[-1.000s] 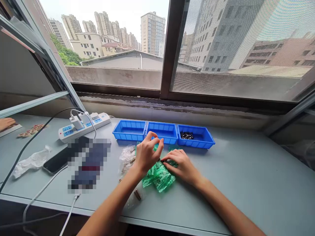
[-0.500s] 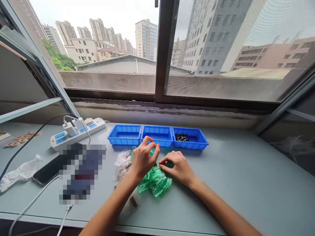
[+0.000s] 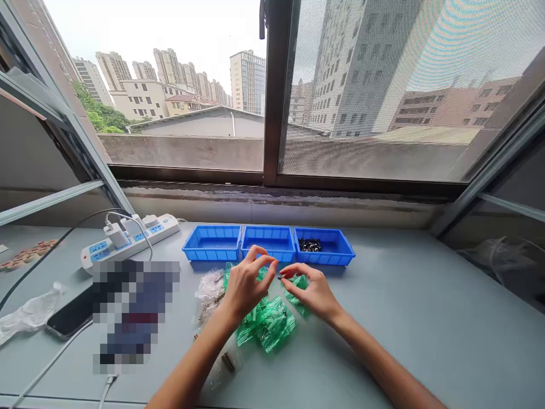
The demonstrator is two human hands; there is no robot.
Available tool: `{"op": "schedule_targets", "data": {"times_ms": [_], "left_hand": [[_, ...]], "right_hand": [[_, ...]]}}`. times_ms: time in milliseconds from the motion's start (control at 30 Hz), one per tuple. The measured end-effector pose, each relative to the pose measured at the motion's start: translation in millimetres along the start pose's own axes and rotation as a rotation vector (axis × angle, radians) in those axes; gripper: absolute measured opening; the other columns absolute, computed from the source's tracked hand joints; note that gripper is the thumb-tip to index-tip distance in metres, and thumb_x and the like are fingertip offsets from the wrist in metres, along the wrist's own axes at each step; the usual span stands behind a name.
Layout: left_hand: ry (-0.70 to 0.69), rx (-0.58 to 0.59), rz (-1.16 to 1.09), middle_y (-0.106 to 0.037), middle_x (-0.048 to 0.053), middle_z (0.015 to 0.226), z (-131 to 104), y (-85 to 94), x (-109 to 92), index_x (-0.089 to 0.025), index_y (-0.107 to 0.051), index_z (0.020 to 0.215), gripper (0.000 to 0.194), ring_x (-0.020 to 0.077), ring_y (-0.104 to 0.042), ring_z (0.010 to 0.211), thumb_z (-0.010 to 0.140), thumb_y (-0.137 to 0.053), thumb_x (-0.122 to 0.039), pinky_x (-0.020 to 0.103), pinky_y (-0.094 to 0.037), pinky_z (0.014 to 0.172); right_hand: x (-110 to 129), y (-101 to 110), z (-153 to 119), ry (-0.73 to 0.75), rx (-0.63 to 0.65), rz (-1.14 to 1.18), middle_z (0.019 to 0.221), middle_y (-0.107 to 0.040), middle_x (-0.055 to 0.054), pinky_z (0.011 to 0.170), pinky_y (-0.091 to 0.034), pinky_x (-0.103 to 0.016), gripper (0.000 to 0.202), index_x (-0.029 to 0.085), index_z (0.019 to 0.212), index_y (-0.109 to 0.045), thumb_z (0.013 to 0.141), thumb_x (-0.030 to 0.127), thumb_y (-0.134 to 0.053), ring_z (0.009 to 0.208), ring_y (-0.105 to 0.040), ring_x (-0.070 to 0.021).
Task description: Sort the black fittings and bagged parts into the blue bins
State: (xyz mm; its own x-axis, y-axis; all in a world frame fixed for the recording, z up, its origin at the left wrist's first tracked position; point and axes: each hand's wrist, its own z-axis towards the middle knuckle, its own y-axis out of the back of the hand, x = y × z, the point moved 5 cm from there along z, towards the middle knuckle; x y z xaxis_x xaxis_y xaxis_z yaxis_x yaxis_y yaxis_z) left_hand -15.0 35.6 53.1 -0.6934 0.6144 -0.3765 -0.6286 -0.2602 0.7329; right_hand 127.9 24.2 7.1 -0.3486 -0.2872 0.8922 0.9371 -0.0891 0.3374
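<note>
Before a window (image 3: 277,102), over a grey tabletop (image 3: 409,301), right grip (image 3: 314,292) pinches a dark piece (image 3: 280,278), left grip (image 3: 247,285) unclear.

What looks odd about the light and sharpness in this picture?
In the head view, the sky is washed nearly white; rainbow ripples cross the window screen at upper right; a blocky mosaic hides part of the black phone; highlights glint on the green plastic packets; and the dark piece in the right hand is too small to identify.

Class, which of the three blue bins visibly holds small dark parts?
The rightmost blue bin, farthest from the power strip: small dark parts are heaped in its left half, while none show in the middle bin or left bin.
</note>
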Motion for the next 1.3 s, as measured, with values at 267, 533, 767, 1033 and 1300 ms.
{"op": "schedule_targets", "data": {"times_ms": [267, 533, 767, 1033, 1300], "left_hand": [[-0.334, -0.085, -0.075, -0.057, 0.001, 0.086, -4, 0.0, -12, -0.022, -0.066, 0.089, 0.026, 0.0048, -0.053, 0.056, 0.089, -0.046, -0.038, 0.017, -0.043, 0.05], [-0.287, -0.118, -0.208, -0.056, 0.002, 0.084, -2, 0.6, -9, -0.02, -0.068, 0.082, 0.023, 0.004, -0.049, 0.053, 0.087, -0.05, -0.034, 0.016, -0.042, 0.046], [-0.19, -0.065, -0.199, -0.056, 0.002, 0.084, -4, -6.2, -6, -0.018, -0.066, 0.078, 0.028, 0.0028, -0.045, 0.049, 0.086, -0.051, -0.041, 0.017, -0.043, 0.047], [-0.066, 0.02, -0.283, -0.056, 0.003, 0.089, -3, -7.9, -2, -0.019, -0.064, 0.081, 0.021, 0.004, -0.047, 0.052, 0.086, -0.051, -0.034, 0.019, -0.044, 0.049], [0.067, 0.124, -0.519, -0.053, 0.004, 0.09, 0, -12.7, -4, -0.016, -0.059, 0.079, 0.021, 0.0053, -0.049, 0.056, 0.087, -0.048, -0.033, 0.017, -0.041, 0.045]], "right_hand": [[-9, 7, 1, -0.315, -0.012, 0.499, 0.075, -0.068, -0.002, 0.071, -0.046, -0.03, 0.04, 0.021, 0.081, -0.067, 0.054, 0.049, -0.075, 0.075, -0.06, -0.0175], [-8, 2, -3, -0.385, 0.001, 0.606, 0.072, -0.066, 0.0, 0.067, -0.044, -0.028, 0.042, 0.021, 0.081, -0.069, 0.05, 0.047, -0.079, 0.069, -0.057, -0.0144], [-10, 6, -3, -0.32, -0.026, 0.503, 0.078, -0.068, -0.003, 0.066, -0.047, -0.029, 0.038, 0.021, 0.088, -0.068, 0.059, 0.045, -0.075, 0.075, -0.061, -0.0177], [-7, 1, -6, -0.31, 0.011, 0.411, 0.082, -0.07, -0.006, 0.057, -0.047, -0.028, 0.042, 0.019, 0.093, -0.068, 0.066, 0.051, -0.069, 0.073, -0.063, -0.0197], [7, -10, -13, -0.315, 0.091, 0.546, 0.082, -0.067, -0.003, 0.053, -0.041, -0.023, 0.038, 0.022, 0.098, -0.064, 0.071, 0.048, -0.066, 0.066, -0.055, -0.0124]]}}
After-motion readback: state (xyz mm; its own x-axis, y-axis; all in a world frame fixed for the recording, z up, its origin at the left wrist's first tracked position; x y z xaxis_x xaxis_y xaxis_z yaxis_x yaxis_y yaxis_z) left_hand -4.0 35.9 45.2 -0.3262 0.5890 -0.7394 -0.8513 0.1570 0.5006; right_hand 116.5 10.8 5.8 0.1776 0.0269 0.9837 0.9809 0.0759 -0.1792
